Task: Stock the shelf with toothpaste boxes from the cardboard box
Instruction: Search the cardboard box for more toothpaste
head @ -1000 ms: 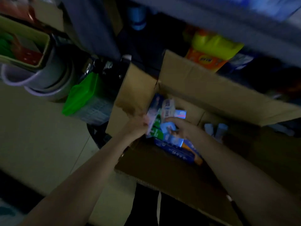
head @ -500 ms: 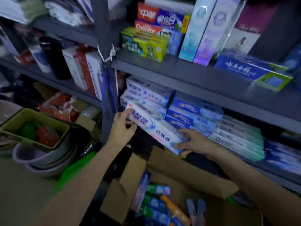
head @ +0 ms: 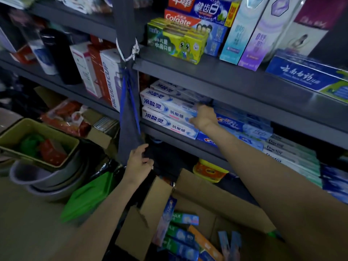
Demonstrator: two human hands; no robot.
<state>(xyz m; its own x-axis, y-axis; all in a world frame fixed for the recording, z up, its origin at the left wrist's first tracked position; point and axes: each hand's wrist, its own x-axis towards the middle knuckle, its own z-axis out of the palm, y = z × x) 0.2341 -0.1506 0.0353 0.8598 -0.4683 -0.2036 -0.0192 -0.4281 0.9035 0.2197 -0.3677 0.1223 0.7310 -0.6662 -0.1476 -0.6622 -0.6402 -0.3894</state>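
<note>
R hand reaches out, grip on white toothpaste box; L hand grips shelf post.

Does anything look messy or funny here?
Yes. In the cardboard box on the floor, toothpaste boxes lie jumbled at different angles, one standing on end. A white string is knotted round the shelf post. The shelf stacks look tidy.

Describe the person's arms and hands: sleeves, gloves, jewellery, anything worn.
Both forearms are bare for as far as the view shows, with no sleeve in sight. The left hand and the right hand wear no gloves, and no rings, watch or wristband can be seen. The dim light hides finer detail.
</note>
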